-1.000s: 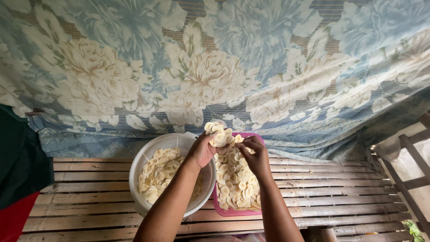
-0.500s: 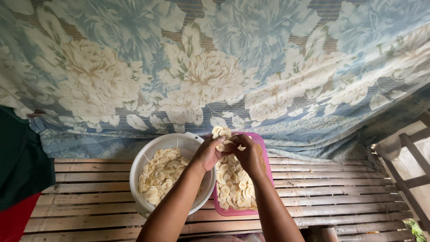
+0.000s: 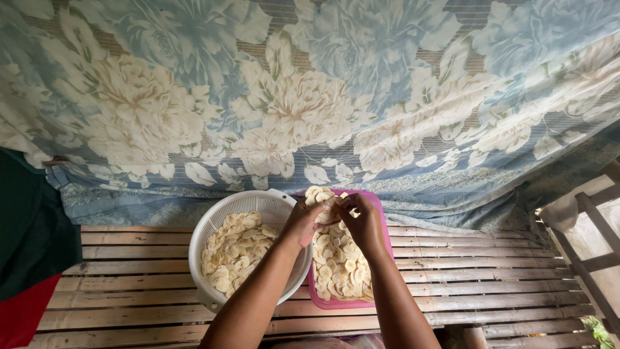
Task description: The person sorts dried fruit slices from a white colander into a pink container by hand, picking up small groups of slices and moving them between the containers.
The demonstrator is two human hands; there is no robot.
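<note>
My left hand (image 3: 305,220) and my right hand (image 3: 360,220) meet over the far end of a pink tray (image 3: 314,298). Together they hold a small bunch of pale round slices (image 3: 321,194), fanned out above the fingers. The tray is covered with more slices (image 3: 339,265) laid flat. To its left stands a white colander (image 3: 216,216) about half full of the same slices (image 3: 236,252). My left forearm crosses the colander's right rim.
Everything rests on a slatted bamboo platform (image 3: 129,278). A blue floral cloth (image 3: 310,90) hangs behind and drapes onto the platform's far edge. Dark green and red fabric (image 3: 26,258) lies at the left. A wooden frame (image 3: 591,239) stands at the right.
Both hands with the bunch of slices have come slightly nearer and lower over the tray's far end; the bunch now looks smaller and tighter in the fingers.
</note>
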